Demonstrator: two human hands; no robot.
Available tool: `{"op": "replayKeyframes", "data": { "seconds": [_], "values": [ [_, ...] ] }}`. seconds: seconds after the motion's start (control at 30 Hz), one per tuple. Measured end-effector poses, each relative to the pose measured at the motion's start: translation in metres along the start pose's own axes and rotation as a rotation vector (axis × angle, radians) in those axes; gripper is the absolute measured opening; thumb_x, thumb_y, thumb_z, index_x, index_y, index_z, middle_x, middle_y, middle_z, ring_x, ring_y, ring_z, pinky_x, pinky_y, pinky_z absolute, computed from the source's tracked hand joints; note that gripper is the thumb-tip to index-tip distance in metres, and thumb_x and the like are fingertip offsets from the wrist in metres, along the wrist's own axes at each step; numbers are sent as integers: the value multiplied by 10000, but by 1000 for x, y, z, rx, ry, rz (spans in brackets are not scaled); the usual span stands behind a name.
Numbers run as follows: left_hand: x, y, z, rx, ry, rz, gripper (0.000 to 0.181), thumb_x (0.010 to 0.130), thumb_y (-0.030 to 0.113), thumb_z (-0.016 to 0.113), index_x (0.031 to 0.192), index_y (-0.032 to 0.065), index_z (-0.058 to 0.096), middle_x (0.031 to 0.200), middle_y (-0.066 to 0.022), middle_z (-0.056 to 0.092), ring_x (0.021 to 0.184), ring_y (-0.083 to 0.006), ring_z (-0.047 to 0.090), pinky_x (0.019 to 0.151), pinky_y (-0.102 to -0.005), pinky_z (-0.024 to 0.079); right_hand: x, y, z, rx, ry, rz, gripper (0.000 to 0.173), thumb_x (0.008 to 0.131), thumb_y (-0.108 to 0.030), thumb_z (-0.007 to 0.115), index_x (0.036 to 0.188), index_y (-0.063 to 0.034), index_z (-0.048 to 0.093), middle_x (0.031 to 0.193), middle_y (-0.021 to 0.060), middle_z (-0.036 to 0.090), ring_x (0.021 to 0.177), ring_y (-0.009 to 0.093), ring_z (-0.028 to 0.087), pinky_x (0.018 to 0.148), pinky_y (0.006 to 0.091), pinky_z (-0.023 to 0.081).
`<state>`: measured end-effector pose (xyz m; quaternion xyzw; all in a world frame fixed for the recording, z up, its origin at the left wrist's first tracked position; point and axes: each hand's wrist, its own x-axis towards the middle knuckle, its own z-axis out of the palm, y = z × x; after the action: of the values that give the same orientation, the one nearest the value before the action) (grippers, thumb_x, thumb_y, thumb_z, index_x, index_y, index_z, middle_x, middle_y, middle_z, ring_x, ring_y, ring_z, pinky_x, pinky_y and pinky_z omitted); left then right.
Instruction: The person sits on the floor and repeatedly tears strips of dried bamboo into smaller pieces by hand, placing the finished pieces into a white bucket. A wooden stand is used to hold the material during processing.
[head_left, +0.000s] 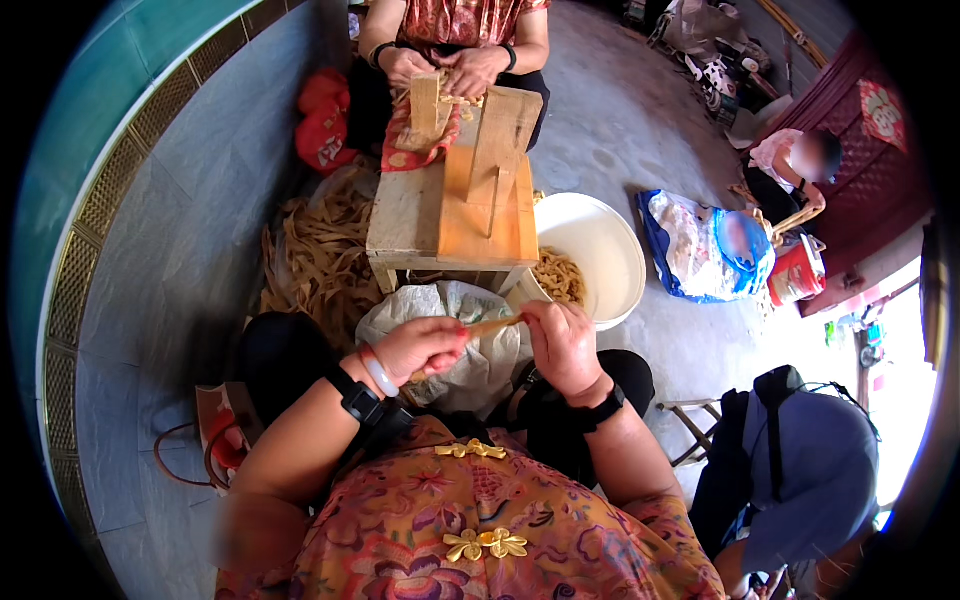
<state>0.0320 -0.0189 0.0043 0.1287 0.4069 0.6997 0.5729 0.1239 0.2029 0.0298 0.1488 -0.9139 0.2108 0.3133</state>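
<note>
Above my lap, a narrow tan strip (495, 325) is stretched between my two hands. My left hand (429, 346) grips one end, and a bit of the strip shows below its fingers. The other end is pinched in my right hand (561, 346), between thumb and curled fingers. Beneath them sits a white woven plastic sack (450, 307) between my knees. Just beyond stands a low wooden bench (397, 217), carrying a wooden base (465, 240) with an upright board (506, 135) and a thin peg. A white plastic bucket (619, 255) holding twisted tan pieces (559, 277) stands right of the bench.
Loose tan strips (322, 262) are heaped left of the bench. Across it, another person's hands (450, 71) work beside a second wooden post (425, 105). A blue-and-white bag (697, 247), a red bucket (799, 274) and two more people are on the right. A paper bag (225, 427) stands left.
</note>
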Motion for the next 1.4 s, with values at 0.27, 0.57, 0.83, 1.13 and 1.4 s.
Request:
{"op": "replayKeyframes", "data": {
  "seconds": [0.27,0.57,0.83,1.13,1.4],
  "values": [
    [-2,8,44,635,197,612,362,864,-56,473,1216,-5,543,1069,-106,646,995,-216,629,900,-325,466,-7,-46,2,479,-208,-44,267,719,23,639,967,-56,582,787,90,623,724,287,628,647,368,496],
    [6,-16,23,573,-80,96,171,925,72,495,1094,46,509,934,-41,562,821,-132,545,732,-244,437,-25,-41,9,155,-57,-24,153,790,2,608,927,-43,557,777,103,600,675,286,579,625,378,472],
    [9,-19,31,1100,99,624,333,856,25,617,1133,59,436,943,-75,592,810,-202,595,710,-310,474,-36,-16,33,1723,-103,1139,60,944,-96,551,954,-62,599,773,16,625,626,66,532,546,176,376],
    [20,-33,20,1193,420,719,251,782,27,692,992,39,556,902,-92,597,844,-251,608,719,-335,482,-23,-50,19,399,-169,436,372,747,95,581,1098,-16,524,943,122,581,810,235,591,704,309,489],
    [11,-27,3,115,68,201,95,901,94,627,964,31,593,990,-9,593,888,-83,523,857,-235,423,-19,-41,19,481,22,159,232,709,102,612,905,-17,570,852,123,591,785,325,582,688,348,488]
  ]
}}
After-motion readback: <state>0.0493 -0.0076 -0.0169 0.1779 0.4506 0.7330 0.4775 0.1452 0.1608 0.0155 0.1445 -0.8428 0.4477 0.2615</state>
